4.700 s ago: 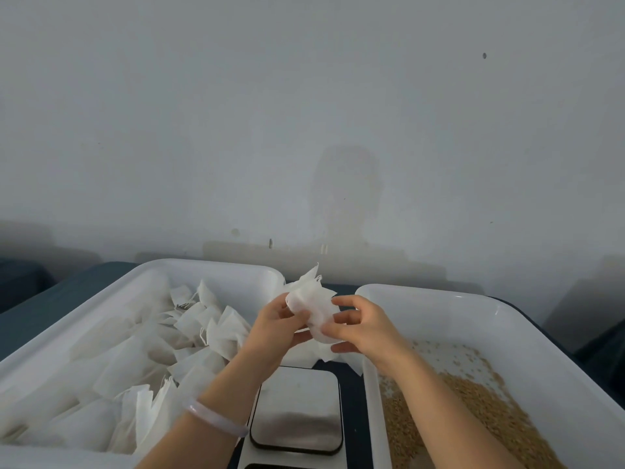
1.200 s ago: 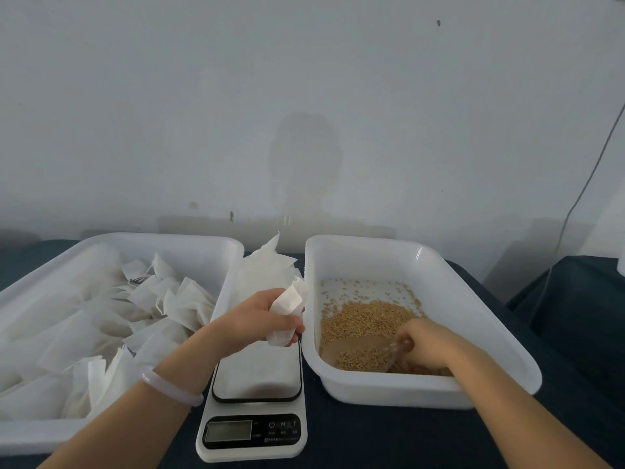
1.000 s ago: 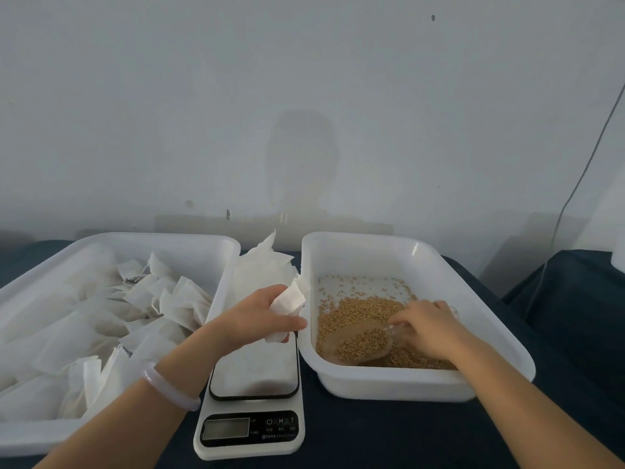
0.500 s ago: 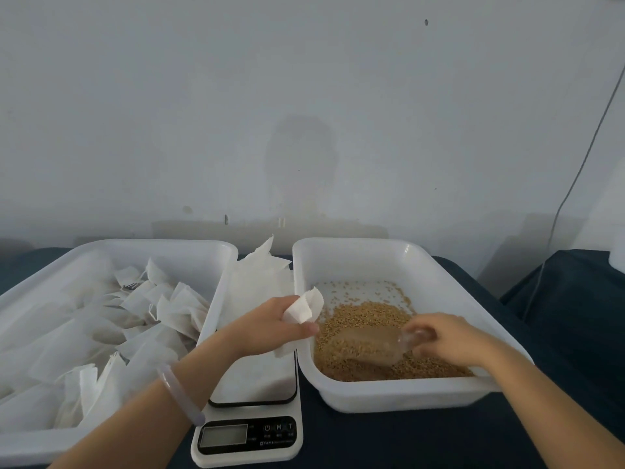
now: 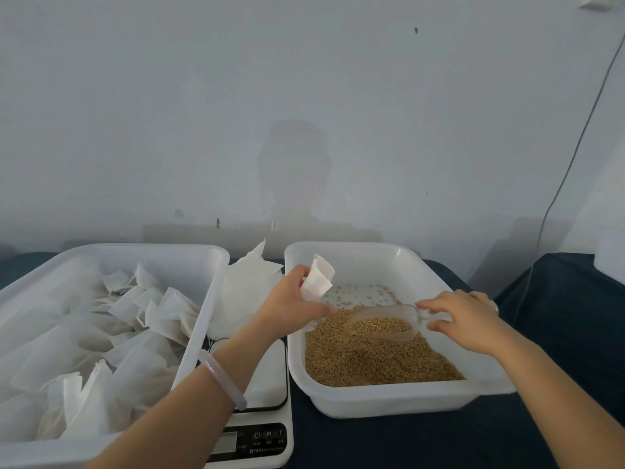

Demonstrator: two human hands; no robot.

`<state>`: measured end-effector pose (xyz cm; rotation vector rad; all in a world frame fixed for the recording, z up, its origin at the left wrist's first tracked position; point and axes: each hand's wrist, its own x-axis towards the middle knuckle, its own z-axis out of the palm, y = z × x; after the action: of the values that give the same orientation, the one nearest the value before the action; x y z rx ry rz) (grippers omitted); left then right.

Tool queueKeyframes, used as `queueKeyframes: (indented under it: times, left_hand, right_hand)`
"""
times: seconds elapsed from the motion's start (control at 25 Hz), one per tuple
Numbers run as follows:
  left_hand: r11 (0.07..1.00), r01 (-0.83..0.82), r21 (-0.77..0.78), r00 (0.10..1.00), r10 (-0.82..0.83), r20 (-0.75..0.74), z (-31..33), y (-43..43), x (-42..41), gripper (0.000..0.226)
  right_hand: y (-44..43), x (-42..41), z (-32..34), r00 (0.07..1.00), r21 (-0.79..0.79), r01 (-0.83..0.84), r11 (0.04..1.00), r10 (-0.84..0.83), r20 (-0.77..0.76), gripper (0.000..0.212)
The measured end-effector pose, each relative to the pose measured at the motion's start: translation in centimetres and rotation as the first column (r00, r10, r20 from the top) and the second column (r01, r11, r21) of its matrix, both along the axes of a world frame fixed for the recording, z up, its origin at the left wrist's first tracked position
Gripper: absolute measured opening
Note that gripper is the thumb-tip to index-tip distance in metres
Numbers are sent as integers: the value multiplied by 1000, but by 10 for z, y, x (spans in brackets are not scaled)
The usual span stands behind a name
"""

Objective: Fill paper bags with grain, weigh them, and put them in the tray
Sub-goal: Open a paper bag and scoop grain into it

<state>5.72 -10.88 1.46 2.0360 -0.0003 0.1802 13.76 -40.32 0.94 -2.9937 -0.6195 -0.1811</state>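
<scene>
Since half a second ago the left hand [image 5: 291,306] has risen from above the scale and carried the small white paper bag [image 5: 318,282] over the left rim of the white plastic grain tray [image 5: 389,396]. Its thumb and fingers pinch the bag's lower edge, so the bag sticks up and away from the fingertips, tilted right, its mouth facing up; how far the mouth is open I cannot tell.

The right hand [image 5: 466,319] has lifted the clear plastic scoop [image 5: 382,323] clear of the heap. Its fingers curl lightly round the stub handle at the scoop's right end, thumb below, and the bowl points left toward the bag, near the left thumb but not touching it. Brown grain [image 5: 372,362] fills the bowl and covers the near half of the tray floor, with scattered kernels further back.

Left of the grain tray sits the white digital kitchen scale [image 5: 267,438], partly under the left forearm, which wears a pale translucent bangle [image 5: 223,380]. Behind the scale lies a loose stack of flat white bags [image 5: 243,292]. Further left, a second white tray [image 5: 199,333] holds many white bags [image 5: 135,333]. All rest on a dark blue cloth [image 5: 406,445].
</scene>
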Motion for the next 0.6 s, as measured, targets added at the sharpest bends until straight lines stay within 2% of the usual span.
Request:
queueKeyframes:
  times: [0.16,0.4,0.6]
  left_hand:
    - [1000,26,13,1000,-26,-4,-10,-4,0,37]
    - [999,41,30,999,-41,-3,-7,-1,-5,35]
    - [996,60,63,998,-59,-7,-13,-5,-6,35]
  right_hand:
    - [-2,0,-2,1000,12,31,999,-31,-6,39]
    - [-1,-3,-2,998,0,50,999,-50,-43,41]
    - [7,-10,-4,996,81,28,996,-22,-82,42]
